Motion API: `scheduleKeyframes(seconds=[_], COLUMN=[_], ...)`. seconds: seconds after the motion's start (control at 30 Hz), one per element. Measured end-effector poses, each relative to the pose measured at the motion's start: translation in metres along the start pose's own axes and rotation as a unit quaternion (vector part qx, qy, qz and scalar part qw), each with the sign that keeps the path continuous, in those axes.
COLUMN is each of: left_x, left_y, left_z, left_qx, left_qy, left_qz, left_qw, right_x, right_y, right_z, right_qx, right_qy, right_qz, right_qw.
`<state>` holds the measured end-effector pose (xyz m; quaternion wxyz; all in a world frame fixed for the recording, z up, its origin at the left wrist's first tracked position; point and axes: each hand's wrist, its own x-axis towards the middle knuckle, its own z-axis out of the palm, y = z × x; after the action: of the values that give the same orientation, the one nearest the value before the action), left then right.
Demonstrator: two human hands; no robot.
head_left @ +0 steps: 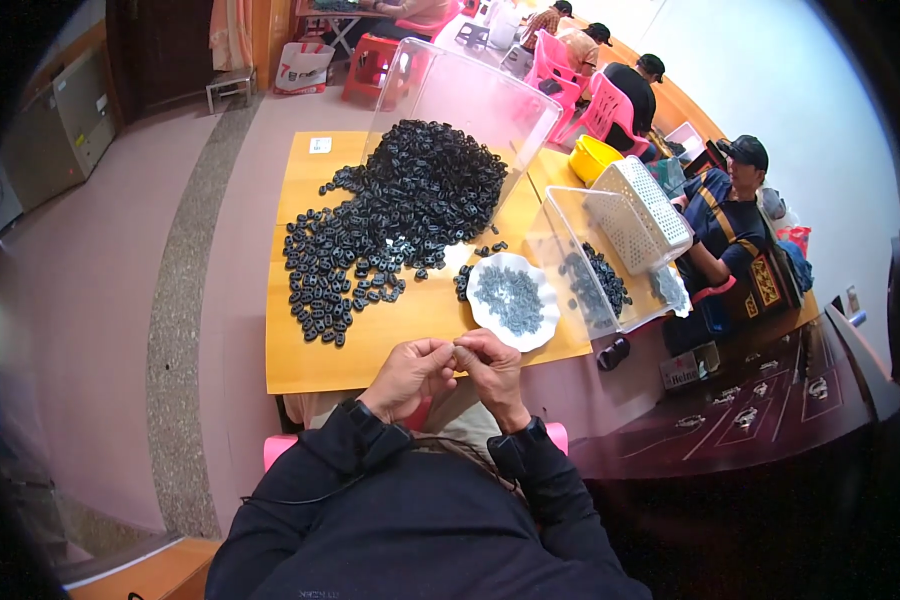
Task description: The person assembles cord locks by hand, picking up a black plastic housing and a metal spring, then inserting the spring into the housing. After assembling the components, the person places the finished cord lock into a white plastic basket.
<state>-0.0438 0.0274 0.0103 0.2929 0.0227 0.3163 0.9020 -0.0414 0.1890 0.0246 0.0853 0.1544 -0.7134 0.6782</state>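
Note:
My left hand and my right hand meet at the near edge of the yellow wooden table, thumbs and fingertips pinched close together. Whatever lies between the fingertips is too small and covered to make out. Just beyond my right hand stands a white wavy-rimmed plate holding many small grey pieces. Farther off, a large heap of small black oval pieces with two openings spreads toward the left side of the table. A few black pieces lie beside the plate.
A clear plastic bin lies tipped behind the heap. To the right, a clear box holds more black pieces, near a white perforated basket and a yellow bowl. A co-worker sits at the right; others sit farther back on pink chairs.

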Motion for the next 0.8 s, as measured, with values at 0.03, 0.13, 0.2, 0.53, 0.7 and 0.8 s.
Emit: scheduleKeyframes(seconds=[0.03,0.13,0.2,0.53,0.7,0.8], left_x=[-0.0002,0.0002,0.0015,0.0037,0.0045,0.0046], left_y=[-0.0004,-0.0040,-0.0056,-0.0070,-0.0088,-0.0100], left_z=[-0.0006,-0.0009,-0.0018,-0.0038,-0.0041,-0.0049], left_qx=[-0.008,0.011,0.021,0.068,0.043,0.031], left_qy=[0.001,0.023,0.028,0.052,0.046,0.042], left_qz=[0.003,0.020,0.024,0.028,0.028,0.025], left_qw=[1.000,0.999,0.999,0.996,0.998,0.998], right_x=[-0.0001,-0.0009,-0.0008,0.0008,-0.0006,-0.0014], right_y=[0.0001,0.0003,0.0021,0.0022,0.0054,0.0059], right_z=[0.0006,0.0010,-0.0011,-0.0066,-0.0052,-0.0036], right_qx=[0.009,0.025,0.031,-0.093,-0.084,-0.081], right_qy=[-0.002,-0.007,-0.009,-0.042,-0.046,-0.041], right_qz=[0.022,0.079,0.115,0.074,0.067,0.064], right_qw=[1.000,0.997,0.993,0.992,0.993,0.994])
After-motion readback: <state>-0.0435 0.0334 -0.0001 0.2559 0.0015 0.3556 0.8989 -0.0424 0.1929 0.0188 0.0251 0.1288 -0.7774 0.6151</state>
